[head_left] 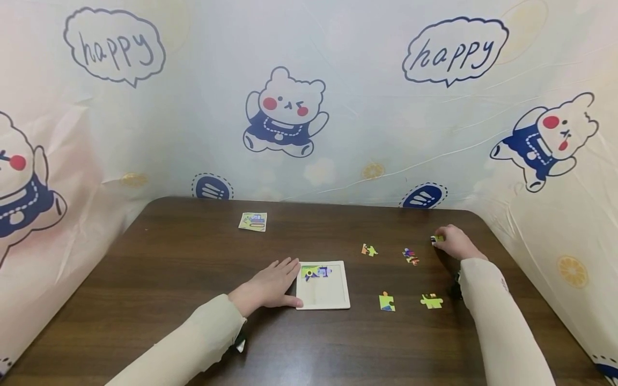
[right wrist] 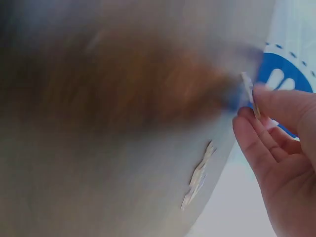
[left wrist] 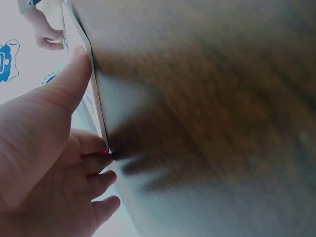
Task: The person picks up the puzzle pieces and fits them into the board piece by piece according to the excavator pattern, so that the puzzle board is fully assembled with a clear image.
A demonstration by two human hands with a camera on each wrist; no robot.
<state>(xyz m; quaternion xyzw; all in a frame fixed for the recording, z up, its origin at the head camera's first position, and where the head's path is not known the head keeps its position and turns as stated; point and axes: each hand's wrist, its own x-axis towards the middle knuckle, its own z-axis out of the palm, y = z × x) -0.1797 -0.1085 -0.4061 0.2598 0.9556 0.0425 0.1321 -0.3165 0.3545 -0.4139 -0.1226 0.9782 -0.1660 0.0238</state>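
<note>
My right hand [head_left: 456,242] pinches a small jigsaw puzzle piece [head_left: 436,239] between thumb and fingers at the right side of the table. In the right wrist view the same puzzle piece [right wrist: 250,94] is seen edge-on, lifted off the surface. At the left edge of a white puzzle tray [head_left: 323,298], my left hand [head_left: 271,285] lies with fingers extended, thumb touching the lower corner. The left wrist view shows the thumb [left wrist: 74,79] against the tray's rim. Joined pieces [head_left: 316,272] fill the tray's upper left part.
Loose pieces lie between tray and right hand: an orange-green piece [head_left: 369,250], a multicoloured cluster [head_left: 411,256], a green-blue piece [head_left: 387,302] and a yellow-green piece [head_left: 431,301]. A picture card [head_left: 253,221] is at the back of the brown table [head_left: 145,279], before a printed curtain [head_left: 362,134].
</note>
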